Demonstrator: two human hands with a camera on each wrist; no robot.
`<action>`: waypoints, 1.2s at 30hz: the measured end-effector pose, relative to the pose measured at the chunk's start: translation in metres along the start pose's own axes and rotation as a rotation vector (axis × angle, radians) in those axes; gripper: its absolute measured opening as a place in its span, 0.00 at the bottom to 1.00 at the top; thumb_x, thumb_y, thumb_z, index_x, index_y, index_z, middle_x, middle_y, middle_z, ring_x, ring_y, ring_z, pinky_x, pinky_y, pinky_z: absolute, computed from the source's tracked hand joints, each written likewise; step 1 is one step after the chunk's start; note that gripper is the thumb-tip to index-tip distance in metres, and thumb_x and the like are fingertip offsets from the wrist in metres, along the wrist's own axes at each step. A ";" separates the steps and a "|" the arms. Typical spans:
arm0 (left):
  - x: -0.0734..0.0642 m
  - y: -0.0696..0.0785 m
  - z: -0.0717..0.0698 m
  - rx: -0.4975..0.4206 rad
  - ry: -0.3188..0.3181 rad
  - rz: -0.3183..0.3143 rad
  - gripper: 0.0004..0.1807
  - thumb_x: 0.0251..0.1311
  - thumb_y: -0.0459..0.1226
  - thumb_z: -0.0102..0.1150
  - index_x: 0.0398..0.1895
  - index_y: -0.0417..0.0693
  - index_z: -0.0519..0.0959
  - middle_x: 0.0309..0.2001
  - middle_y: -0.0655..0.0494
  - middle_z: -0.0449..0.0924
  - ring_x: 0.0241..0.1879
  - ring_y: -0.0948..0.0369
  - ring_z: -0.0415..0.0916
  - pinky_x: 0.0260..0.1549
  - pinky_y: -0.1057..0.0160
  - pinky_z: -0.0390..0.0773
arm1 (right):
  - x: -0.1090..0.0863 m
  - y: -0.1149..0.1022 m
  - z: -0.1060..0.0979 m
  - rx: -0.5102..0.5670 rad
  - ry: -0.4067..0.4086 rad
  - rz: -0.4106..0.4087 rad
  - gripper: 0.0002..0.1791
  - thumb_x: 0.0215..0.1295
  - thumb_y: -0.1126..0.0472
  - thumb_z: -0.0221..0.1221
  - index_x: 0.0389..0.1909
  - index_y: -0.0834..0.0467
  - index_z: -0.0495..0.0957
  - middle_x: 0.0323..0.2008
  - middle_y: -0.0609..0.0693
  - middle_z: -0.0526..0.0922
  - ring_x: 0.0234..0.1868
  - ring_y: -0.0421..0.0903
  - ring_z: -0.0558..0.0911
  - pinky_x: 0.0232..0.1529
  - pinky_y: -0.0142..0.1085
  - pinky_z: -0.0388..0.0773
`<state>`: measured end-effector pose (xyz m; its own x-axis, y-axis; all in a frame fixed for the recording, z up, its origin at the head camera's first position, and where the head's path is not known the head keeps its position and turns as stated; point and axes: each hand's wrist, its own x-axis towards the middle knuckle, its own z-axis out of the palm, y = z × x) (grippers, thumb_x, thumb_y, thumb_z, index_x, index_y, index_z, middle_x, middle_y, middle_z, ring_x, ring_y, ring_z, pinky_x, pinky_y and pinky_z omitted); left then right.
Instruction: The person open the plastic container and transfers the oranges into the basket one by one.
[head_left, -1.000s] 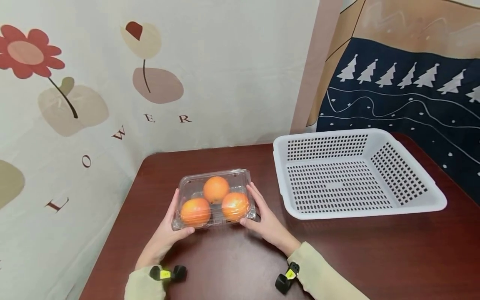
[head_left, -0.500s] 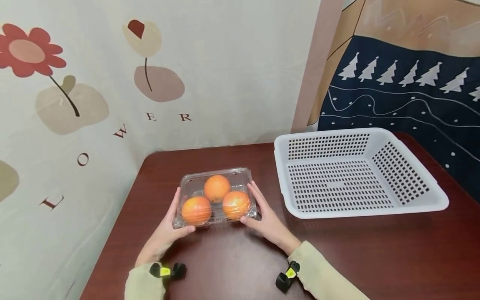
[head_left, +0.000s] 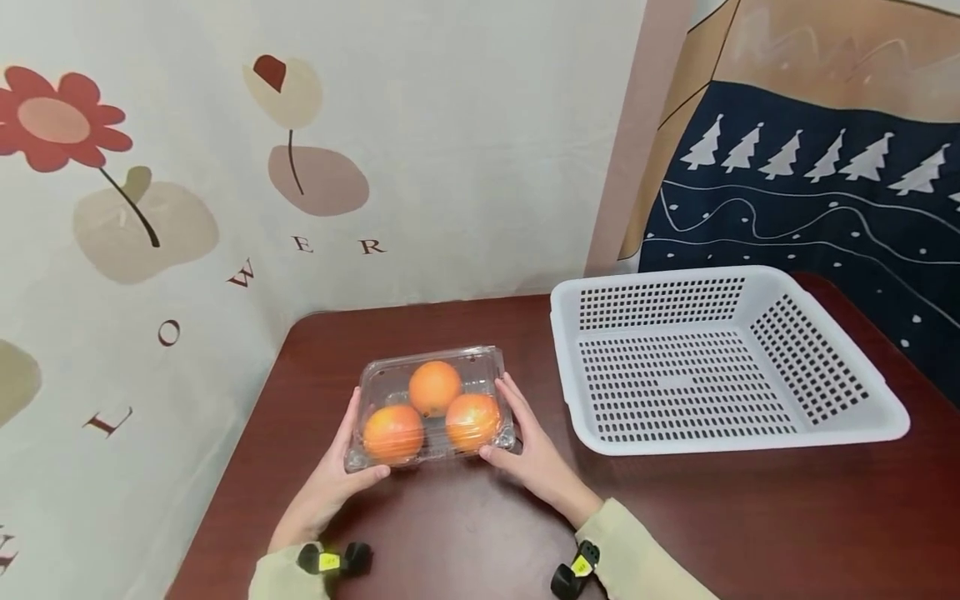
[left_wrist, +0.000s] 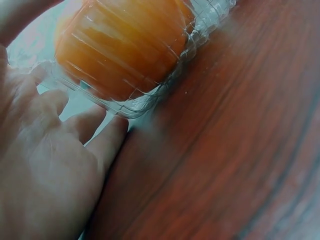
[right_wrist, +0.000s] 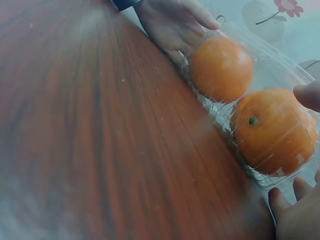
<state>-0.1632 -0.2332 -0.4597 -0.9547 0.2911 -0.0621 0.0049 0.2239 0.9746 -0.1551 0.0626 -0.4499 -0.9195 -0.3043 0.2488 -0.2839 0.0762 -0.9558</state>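
A clear plastic clamshell box (head_left: 384, 385) with three oranges inside sits near the middle of the head view, its lid down. One orange (head_left: 435, 388) lies at the back and two, a left orange (head_left: 393, 434) and a right orange (head_left: 472, 422), at the front. My left hand (head_left: 330, 475) holds the box's left side, thumb at the front corner; in the left wrist view its fingers reach below the box's edge. On the opposite side my right hand (head_left: 536, 462) grips it the same way. The right wrist view shows a green stem spot on one orange (right_wrist: 275, 130).
A white perforated plastic basket (head_left: 566, 367) stands on the right of the dark red-brown table (head_left: 450, 533), with nothing in it. Behind the table hang a pale flower-printed cloth (head_left: 465, 150) and a navy cloth (head_left: 810, 217) with white trees.
The head view tilts slightly, so everything sits a little lower in it. Both hands keep their hold, and the box stays in the same place relative to the basket.
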 end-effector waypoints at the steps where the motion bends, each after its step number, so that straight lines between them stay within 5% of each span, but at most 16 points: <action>1: 0.000 0.000 0.000 -0.002 0.006 -0.005 0.56 0.49 0.31 0.62 0.67 0.76 0.34 0.69 0.66 0.31 0.67 0.59 0.31 0.58 0.38 0.38 | 0.000 0.000 -0.001 0.001 0.000 0.002 0.45 0.53 0.66 0.60 0.68 0.57 0.46 0.69 0.51 0.39 0.68 0.46 0.44 0.61 0.51 0.53; 14: 0.001 0.001 -0.005 0.016 -0.008 0.036 0.55 0.48 0.30 0.62 0.68 0.72 0.36 0.68 0.74 0.30 0.67 0.62 0.26 0.55 0.34 0.32 | 0.000 -0.002 -0.001 0.018 0.002 0.024 0.44 0.54 0.65 0.60 0.68 0.56 0.46 0.70 0.50 0.39 0.68 0.45 0.43 0.62 0.52 0.50; 26: -0.014 -0.001 -0.010 0.002 -0.004 0.023 0.54 0.49 0.29 0.61 0.68 0.73 0.36 0.68 0.75 0.30 0.67 0.63 0.27 0.57 0.36 0.32 | -0.001 0.032 0.012 0.005 -0.004 0.002 0.45 0.53 0.54 0.62 0.69 0.44 0.46 0.69 0.40 0.39 0.68 0.42 0.44 0.60 0.54 0.54; 36: -0.007 0.003 -0.004 0.026 -0.010 -0.017 0.53 0.52 0.32 0.59 0.66 0.78 0.33 0.67 0.75 0.26 0.66 0.61 0.21 0.53 0.31 0.31 | 0.001 0.016 0.003 -0.018 -0.003 0.010 0.45 0.54 0.59 0.61 0.69 0.49 0.45 0.69 0.42 0.39 0.68 0.42 0.43 0.62 0.52 0.49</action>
<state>-0.1573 -0.2383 -0.4555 -0.9516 0.2965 -0.0811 -0.0035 0.2535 0.9673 -0.1596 0.0605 -0.4652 -0.9213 -0.3066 0.2390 -0.2797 0.0959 -0.9553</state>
